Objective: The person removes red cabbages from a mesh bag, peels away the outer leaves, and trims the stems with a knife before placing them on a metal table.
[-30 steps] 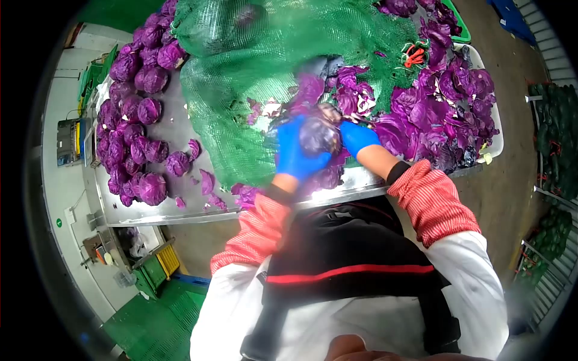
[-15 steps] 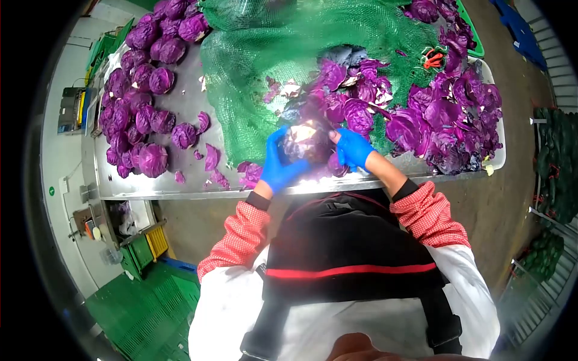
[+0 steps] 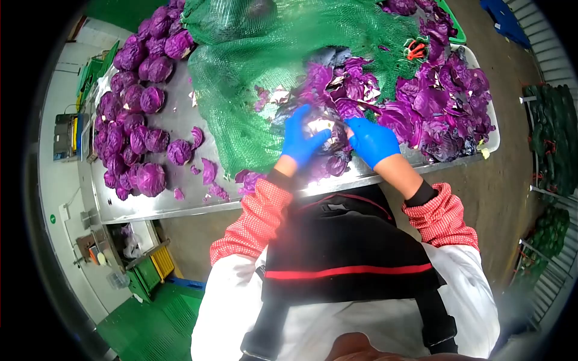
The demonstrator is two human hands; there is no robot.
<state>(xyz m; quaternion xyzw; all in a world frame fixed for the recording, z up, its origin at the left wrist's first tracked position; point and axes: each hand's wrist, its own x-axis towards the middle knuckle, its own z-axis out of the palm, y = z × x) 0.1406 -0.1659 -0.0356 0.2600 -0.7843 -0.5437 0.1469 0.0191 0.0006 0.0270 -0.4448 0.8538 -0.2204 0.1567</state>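
While both blue-gloved hands meet over a steel table [image 3: 180,207], a worker grips a red cabbage [image 3: 327,137] at the table's near edge, directly in front of the body. The left hand [image 3: 301,141] is spread wide, fingers splayed and pressed against the head's left side; the right hand [image 3: 372,139] is more curled, closing on the right side, and whether it also holds a blade cannot be told. A pale, glossy patch shows on the cabbage between the gloves. Loose purple leaves [image 3: 445,105], crinkled and veined, lie heaped to the right and behind the hands, some of them on crumpled green mesh netting [image 3: 241,72] that covers the middle of the table. On the far left of the table sit round, tight cabbage heads [image 3: 129,126] in a dense cluster, with a few torn scraps just beside them on the bare metal. A small red-handled tool [image 3: 414,51] rests on the netting near the far right corner. Red-checked sleeves, a white top and a black apron with a red stripe fill the foreground. Below the table lies a green-painted floor with green and yellow crates [image 3: 153,268]; dark green produce [image 3: 551,138] is stacked along the right side of the room.
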